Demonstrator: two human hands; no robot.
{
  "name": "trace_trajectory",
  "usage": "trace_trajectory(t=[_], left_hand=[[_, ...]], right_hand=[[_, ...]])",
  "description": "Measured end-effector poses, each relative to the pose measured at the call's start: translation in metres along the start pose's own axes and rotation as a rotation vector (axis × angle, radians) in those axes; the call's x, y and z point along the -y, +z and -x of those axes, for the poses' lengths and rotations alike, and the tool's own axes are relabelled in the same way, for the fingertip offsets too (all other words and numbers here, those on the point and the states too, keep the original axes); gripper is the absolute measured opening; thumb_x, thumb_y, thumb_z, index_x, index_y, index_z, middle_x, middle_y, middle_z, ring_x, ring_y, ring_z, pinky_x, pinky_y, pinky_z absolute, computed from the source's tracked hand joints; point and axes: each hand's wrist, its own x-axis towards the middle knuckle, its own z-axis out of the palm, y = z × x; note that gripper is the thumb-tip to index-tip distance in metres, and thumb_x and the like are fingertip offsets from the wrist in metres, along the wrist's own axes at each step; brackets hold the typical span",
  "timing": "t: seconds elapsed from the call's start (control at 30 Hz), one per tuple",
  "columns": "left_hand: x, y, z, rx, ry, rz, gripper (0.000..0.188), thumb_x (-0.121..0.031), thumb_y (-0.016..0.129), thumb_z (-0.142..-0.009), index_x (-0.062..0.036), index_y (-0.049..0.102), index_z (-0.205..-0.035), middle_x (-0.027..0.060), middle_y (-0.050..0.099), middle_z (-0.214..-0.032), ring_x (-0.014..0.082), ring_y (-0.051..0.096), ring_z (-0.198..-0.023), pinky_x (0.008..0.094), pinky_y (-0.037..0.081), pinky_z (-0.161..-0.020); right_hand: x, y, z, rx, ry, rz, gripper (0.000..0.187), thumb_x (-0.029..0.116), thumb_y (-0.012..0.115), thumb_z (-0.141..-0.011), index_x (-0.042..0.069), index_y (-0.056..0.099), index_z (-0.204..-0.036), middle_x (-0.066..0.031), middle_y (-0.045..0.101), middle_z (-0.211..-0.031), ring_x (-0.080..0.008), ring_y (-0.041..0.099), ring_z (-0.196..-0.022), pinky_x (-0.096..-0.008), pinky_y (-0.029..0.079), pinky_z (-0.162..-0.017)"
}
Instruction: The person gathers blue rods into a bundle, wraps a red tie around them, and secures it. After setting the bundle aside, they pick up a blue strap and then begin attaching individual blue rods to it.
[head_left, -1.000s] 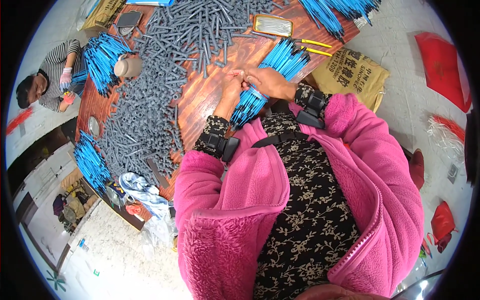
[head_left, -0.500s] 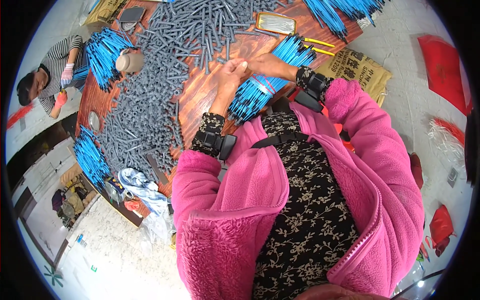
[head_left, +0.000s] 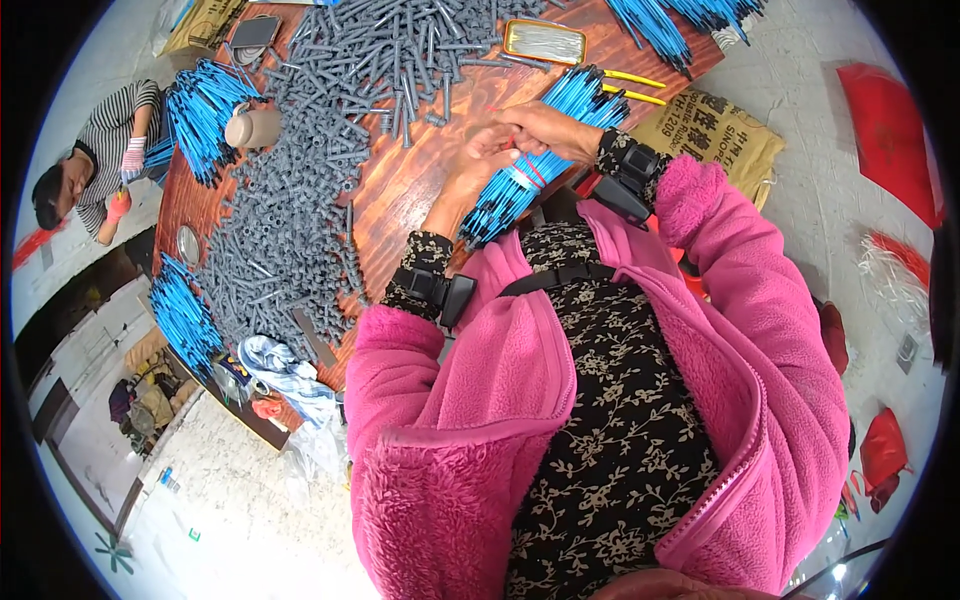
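A bundle of thin blue rods with black ends (head_left: 512,200) lies slantwise on the table in front of me. A red string (head_left: 532,170) and a pale band go around its middle. My left hand (head_left: 476,160) is at the bundle's left side, fingers pinched at the string. Over the bundle's upper part, my right hand (head_left: 548,130) curls with its fingertips close to the left ones, also at the string. The fingertips overlap, so the exact grip on each strand is partly hidden.
Grey plastic plugs (head_left: 290,190) heap across the wooden table (head_left: 400,210). A yellow-rimmed tray of pale pins (head_left: 545,42), yellow-handled pliers (head_left: 635,86) and other blue rod bundles (head_left: 205,115) lie around. A brown sack (head_left: 710,135) is at right. A co-worker (head_left: 110,150) in striped sleeves works at far left.
Both hands have moved slightly down and closer over the bundle. My right hand has turned inward, and the red string now shows between the hands and the bundle.
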Motion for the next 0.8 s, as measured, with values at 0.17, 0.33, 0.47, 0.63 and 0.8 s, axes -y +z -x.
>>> trace_trajectory(t=[0.17,0.33,0.47,0.63,0.8], left_hand=[[0.005,0.009,0.001,0.015,-0.121,0.071,0.029,-0.003,0.071,-0.084,-0.0011,0.065,-0.113,0.0061,0.067,-0.106,0.0153,0.065,-0.095,0.0275,0.051,-0.082],[0.010,0.008,0.006,-0.111,-0.042,-0.159,0.013,-0.006,0.075,-0.080,-0.0004,0.073,-0.092,0.0030,0.067,-0.100,0.0141,0.064,-0.089,0.0267,0.050,-0.080],[0.018,0.002,0.002,-0.185,-0.043,-0.267,0.014,-0.007,0.077,-0.078,-0.0009,0.074,-0.090,0.0037,0.067,-0.098,0.0142,0.063,-0.089,0.0271,0.050,-0.079],[0.025,-0.002,-0.005,-0.160,0.031,-0.282,0.018,-0.009,0.079,-0.075,-0.0023,0.074,-0.092,0.0054,0.066,-0.097,0.0148,0.063,-0.090,0.0285,0.049,-0.080],[0.020,-0.003,-0.005,-0.176,-0.056,-0.265,0.018,-0.009,0.079,-0.076,-0.0020,0.074,-0.092,0.0061,0.066,-0.096,0.0150,0.063,-0.090,0.0288,0.050,-0.081]], right_hand=[[-0.012,-0.002,-0.004,0.023,-0.047,-0.263,0.028,0.030,0.051,-0.095,0.011,0.048,-0.076,0.0027,0.044,-0.062,-0.0069,0.042,-0.054,-0.0238,0.028,-0.046],[-0.014,0.009,0.000,-0.063,-0.029,-0.366,0.024,0.029,0.050,-0.095,0.011,0.048,-0.079,-0.0005,0.051,-0.068,-0.0096,0.050,-0.062,-0.0258,0.038,-0.057],[0.002,0.012,0.005,-0.158,-0.138,-0.356,0.025,0.030,0.051,-0.097,0.010,0.054,-0.083,-0.0016,0.057,-0.080,-0.0143,0.058,-0.078,-0.0305,0.046,-0.072],[0.039,-0.003,0.021,-0.501,-0.705,0.142,0.019,0.022,0.056,-0.094,0.006,0.061,-0.102,-0.0077,0.064,-0.103,-0.0254,0.064,-0.099,-0.0365,0.049,-0.086],[0.046,0.023,0.061,-0.333,-1.101,1.235,0.027,0.010,0.059,-0.083,0.007,0.060,-0.110,-0.0103,0.063,-0.105,-0.0322,0.061,-0.100,-0.0392,0.051,-0.081]])
